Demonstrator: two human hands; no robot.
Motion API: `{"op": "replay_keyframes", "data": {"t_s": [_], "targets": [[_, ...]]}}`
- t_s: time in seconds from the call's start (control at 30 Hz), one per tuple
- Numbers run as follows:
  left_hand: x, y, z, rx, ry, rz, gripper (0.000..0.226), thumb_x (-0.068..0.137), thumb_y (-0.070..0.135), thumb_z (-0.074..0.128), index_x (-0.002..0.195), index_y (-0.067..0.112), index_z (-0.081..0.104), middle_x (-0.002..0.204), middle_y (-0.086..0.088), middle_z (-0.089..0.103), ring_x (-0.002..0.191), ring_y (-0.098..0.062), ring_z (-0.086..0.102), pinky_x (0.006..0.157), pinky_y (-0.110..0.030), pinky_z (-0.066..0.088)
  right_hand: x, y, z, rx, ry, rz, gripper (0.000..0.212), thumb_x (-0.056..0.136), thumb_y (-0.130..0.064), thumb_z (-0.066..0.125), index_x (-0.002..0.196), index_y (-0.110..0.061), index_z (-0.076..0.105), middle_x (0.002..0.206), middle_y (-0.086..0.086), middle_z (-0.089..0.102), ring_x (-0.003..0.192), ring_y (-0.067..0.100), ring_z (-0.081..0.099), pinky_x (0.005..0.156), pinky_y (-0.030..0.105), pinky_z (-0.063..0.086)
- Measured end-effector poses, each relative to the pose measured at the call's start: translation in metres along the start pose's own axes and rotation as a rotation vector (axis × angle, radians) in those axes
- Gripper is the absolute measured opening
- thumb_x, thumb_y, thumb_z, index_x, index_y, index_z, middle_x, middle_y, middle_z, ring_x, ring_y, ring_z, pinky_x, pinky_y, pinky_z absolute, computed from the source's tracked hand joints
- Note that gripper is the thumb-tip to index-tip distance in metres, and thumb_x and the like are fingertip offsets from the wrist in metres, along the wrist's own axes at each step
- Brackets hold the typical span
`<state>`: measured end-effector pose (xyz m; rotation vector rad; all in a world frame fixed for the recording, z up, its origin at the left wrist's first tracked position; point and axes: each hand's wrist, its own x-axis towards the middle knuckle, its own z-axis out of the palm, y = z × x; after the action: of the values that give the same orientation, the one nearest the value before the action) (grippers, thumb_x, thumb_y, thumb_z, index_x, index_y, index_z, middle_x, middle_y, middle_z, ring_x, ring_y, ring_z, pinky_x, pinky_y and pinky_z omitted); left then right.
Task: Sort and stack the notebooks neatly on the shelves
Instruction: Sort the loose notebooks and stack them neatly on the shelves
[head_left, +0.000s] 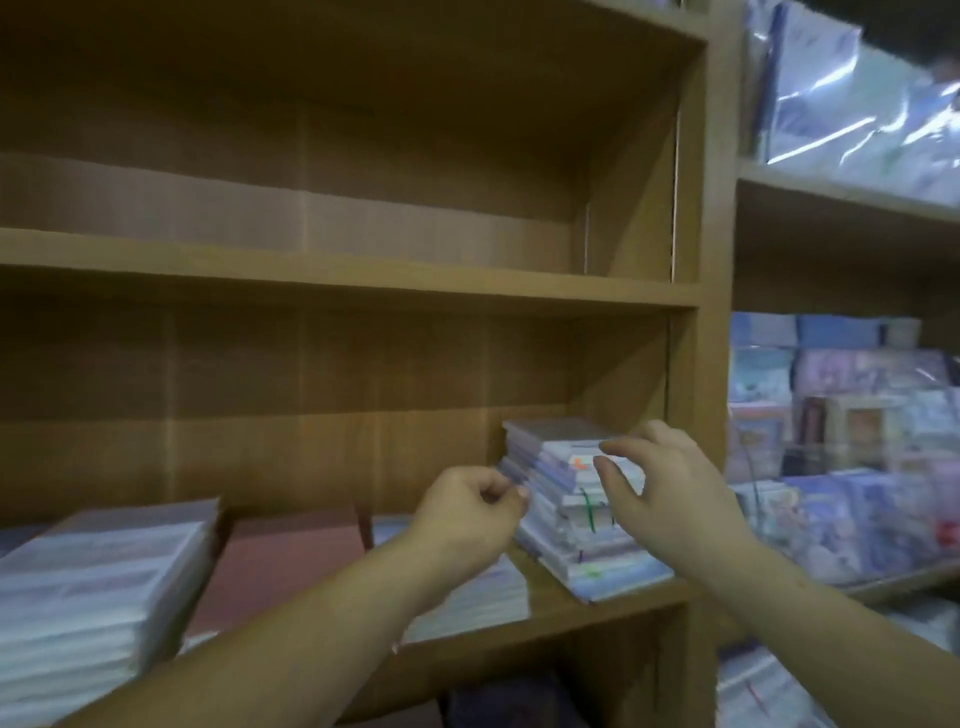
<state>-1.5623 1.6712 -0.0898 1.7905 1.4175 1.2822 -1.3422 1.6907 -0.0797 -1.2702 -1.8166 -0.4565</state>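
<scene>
A blurred stack of small notebooks (563, 493) stands at the right end of the lower wooden shelf (582, 621), next to the side wall, its layers slightly staggered. My left hand (467, 514) is at the stack's left edge with its fingers curled in; I see nothing clearly held in it. My right hand (670, 483) is in front of the stack's right side, with fingers and thumb spread and loosely bent and the fingertips at the upper notebooks.
A tall pile of wrapped notebooks (93, 582) fills the shelf's left end. A reddish-brown pile (280, 556) sits beside it, and a low pile (483, 597) lies under my left wrist. The upper shelf (363, 280) holds nothing. The bay to the right holds plastic-wrapped packs (841, 457).
</scene>
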Motion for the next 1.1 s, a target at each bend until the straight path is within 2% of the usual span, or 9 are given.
{"op": "replay_keyframes", "data": {"t_s": [0.1,0.2,0.27,0.33,0.4,0.53,0.7,0.83,1.1], "targets": [[0.042,0.016,0.036,-0.119,-0.023,-0.069,0.035,0.096,0.041,0.064,0.071,0.016,0.061,0.067,-0.008,0.057,0.067,-0.021,0.058,0.07,-0.033,0.054,0.015,0.032,0.001,-0.068,-0.156,0.037,0.047,0.102,-0.051,0.044,0.14,-0.027,0.056,0.137,-0.005,0.055,0.128,0.015,0.047,0.1,0.031,0.043],[0.075,0.021,0.059,-0.205,0.018,-0.14,0.034,0.096,0.038,0.066,0.076,0.011,0.069,0.068,-0.006,0.069,0.068,-0.022,0.068,0.078,-0.038,0.063,0.023,0.052,0.011,-0.016,-0.312,0.058,0.057,0.103,-0.056,0.034,0.153,-0.031,0.037,0.157,-0.005,0.039,0.146,0.013,0.029,0.117,0.031,0.028],[0.089,0.023,0.065,-0.271,0.038,-0.192,0.033,0.098,0.036,0.065,0.084,0.007,0.074,0.067,-0.005,0.072,0.06,-0.018,0.067,0.068,-0.035,0.064,0.026,0.06,0.022,0.014,-0.34,0.058,0.059,0.104,-0.056,0.03,0.156,-0.029,0.032,0.159,-0.005,0.037,0.148,0.012,0.026,0.118,0.03,0.023],[0.097,0.026,0.067,-0.302,0.075,-0.241,0.035,0.098,0.033,0.064,0.086,0.001,0.073,0.058,-0.005,0.069,0.042,-0.012,0.059,0.043,-0.021,0.049,0.027,0.068,0.034,0.007,-0.28,0.023,0.059,0.104,-0.057,0.026,0.154,-0.028,0.038,0.152,-0.006,0.045,0.143,0.013,0.033,0.113,0.027,0.027],[0.099,0.034,0.067,-0.303,0.078,-0.272,0.032,0.098,0.026,0.065,0.089,-0.004,0.071,0.053,-0.008,0.065,0.033,-0.01,0.054,0.034,-0.015,0.038,0.028,0.074,0.042,0.011,-0.209,-0.017,0.062,0.101,-0.06,0.022,0.148,-0.029,0.047,0.137,-0.008,0.054,0.131,0.012,0.042,0.106,0.027,0.036],[0.104,0.043,0.071,-0.331,0.062,-0.283,0.026,0.093,0.018,0.072,0.106,-0.003,0.065,0.066,-0.014,0.068,0.047,-0.02,0.063,0.047,-0.022,0.054,0.025,0.077,0.049,-0.024,-0.128,-0.06,0.063,0.099,-0.065,0.023,0.142,-0.032,0.054,0.121,-0.012,0.054,0.114,0.009,0.045,0.095,0.027,0.041],[0.094,0.044,0.069,-0.378,0.013,-0.356,0.015,0.096,0.013,0.067,0.095,-0.002,0.068,0.071,-0.013,0.068,0.058,-0.022,0.065,0.066,-0.033,0.062,0.024,0.084,0.036,-0.163,-0.154,-0.204,0.078,0.084,-0.085,0.033,0.14,-0.035,0.052,0.106,-0.017,0.042,0.097,0.008,0.038,0.081,0.025,0.04],[0.084,0.044,0.071,-0.298,-0.058,-0.406,0.032,0.099,0.025,0.061,0.09,-0.005,0.067,0.071,-0.02,0.071,0.057,-0.027,0.071,0.058,-0.036,0.063,0.025,0.084,0.029,-0.237,-0.235,-0.214,0.062,0.089,-0.061,0.06,0.145,-0.042,0.039,0.116,-0.017,0.039,0.105,0.009,0.036,0.086,0.024,0.043],[0.072,0.049,0.084,-0.317,0.038,-0.389,0.042,0.098,0.034,0.063,0.095,-0.008,0.064,0.076,-0.026,0.072,0.061,-0.036,0.074,0.063,-0.047,0.064,0.025,0.084,0.035,-0.369,-0.025,-0.311,0.047,0.076,-0.035,0.083,0.117,-0.03,0.062,0.095,-0.005,0.057,0.079,0.019,0.053,0.057,0.029,0.047]]}}
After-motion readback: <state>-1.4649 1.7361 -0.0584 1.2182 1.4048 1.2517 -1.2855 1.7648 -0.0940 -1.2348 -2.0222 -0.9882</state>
